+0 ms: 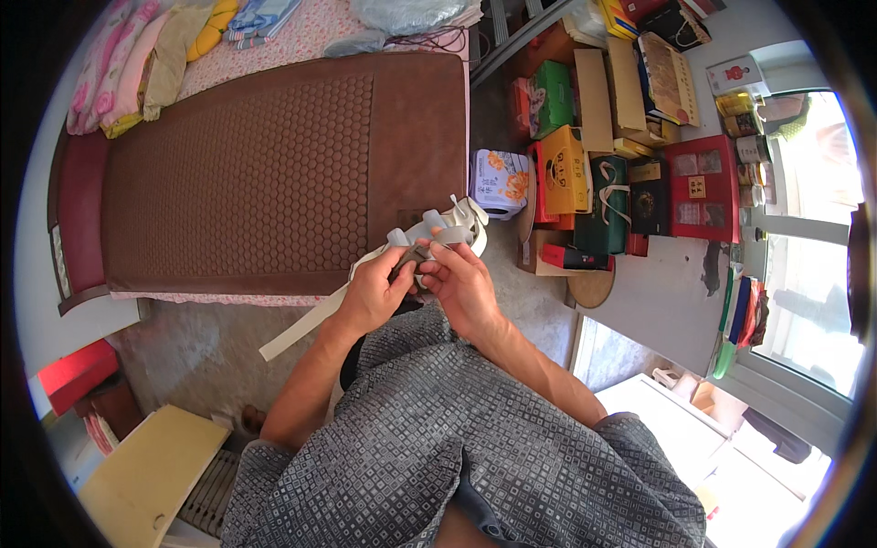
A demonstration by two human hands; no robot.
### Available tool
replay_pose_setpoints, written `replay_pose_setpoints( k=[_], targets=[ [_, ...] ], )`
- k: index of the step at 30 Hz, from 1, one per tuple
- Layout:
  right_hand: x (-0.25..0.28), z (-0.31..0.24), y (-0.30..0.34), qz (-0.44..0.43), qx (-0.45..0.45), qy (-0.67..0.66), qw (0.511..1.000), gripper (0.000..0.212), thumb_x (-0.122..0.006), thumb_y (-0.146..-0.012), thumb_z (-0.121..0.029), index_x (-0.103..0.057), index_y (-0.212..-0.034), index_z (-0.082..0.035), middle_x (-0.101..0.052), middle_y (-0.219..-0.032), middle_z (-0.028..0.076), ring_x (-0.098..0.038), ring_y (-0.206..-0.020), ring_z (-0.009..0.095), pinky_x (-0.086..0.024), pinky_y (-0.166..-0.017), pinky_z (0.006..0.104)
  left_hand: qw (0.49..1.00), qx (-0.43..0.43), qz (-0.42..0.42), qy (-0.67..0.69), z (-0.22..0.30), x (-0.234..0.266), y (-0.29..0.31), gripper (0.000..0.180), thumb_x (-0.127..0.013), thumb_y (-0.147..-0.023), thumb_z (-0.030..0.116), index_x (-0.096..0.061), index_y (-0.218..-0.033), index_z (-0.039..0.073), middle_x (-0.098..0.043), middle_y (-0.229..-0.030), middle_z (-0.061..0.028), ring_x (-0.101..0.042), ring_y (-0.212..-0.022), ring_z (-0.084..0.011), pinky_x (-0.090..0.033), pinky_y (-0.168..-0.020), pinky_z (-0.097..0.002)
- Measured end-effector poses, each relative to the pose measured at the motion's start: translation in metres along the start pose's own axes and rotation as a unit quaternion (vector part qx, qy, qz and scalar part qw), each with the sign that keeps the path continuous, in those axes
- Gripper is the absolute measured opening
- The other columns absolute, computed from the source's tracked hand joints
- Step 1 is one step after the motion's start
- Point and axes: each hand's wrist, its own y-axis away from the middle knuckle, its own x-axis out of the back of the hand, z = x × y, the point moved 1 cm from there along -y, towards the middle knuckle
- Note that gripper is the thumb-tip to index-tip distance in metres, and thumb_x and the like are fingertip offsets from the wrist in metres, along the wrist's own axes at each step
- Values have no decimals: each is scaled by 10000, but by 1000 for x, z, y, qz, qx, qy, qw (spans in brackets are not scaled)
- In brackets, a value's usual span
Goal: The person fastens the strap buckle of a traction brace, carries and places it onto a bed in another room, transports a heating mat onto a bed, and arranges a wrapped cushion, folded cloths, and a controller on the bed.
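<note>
A dark grey cloth shirt with small pale squares [402,420] is closest, and past it I see the person's 2 bare hands brought together in front of the bed's near edge. The left hand [370,288] has its thumb and fingers clamped on a small, flat, grey-brown piece [413,258]; the right hand [463,285] has its fingertips shut on what seems to be a curled, pale grey, ribbon-like band [452,237], though the exact pinch is partly covered. So the grey-brown piece sits right between the 2 sets of fingertips, more in the left hand's grasp, while the band lies at the right hand's far side. A long, flat, cream-coloured strap [306,327] runs slantwise behind them, its long axis going from lower left to upper right: the free end hangs out past the left forearm, nearer that arm, and the looped end is up beyond the right fingertips. Next to that loop are 2 short, whitish, tube-like pieces [433,219], just past the hands. Farther off lies the brown honeycomb-patterned mat [237,183] on the bed; I cannot tell whether the strap touches it.
</note>
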Motion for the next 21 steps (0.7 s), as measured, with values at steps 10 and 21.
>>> replay_pose_setpoints(
  k=[10, 21],
  targets=[
    [9, 9, -7, -22, 15, 35, 999, 272, -718, -946, -178, -622, -1182, -86, -648, -955, -14, -595, -774, 66, -498, -692, 246, 994, 49, -61, 78, -7, 11, 0, 192, -538, -1028, 126, -630, -1099, -27, -664, -912, -29, -630, -716, -92, -510, -650, -246],
    [17, 12, -8, -11, 44, -24, 999, 136, -680, -964, -128, -625, -1082, -89, -641, -928, -19, -594, -763, 74, -521, -746, 252, 970, 55, -78, 224, -2, 9, 5, 314, -596, -1017, 141, -566, -1263, -52, -697, -1066, -103, -677, -931, -144, -547, -856, -289]
  ],
)
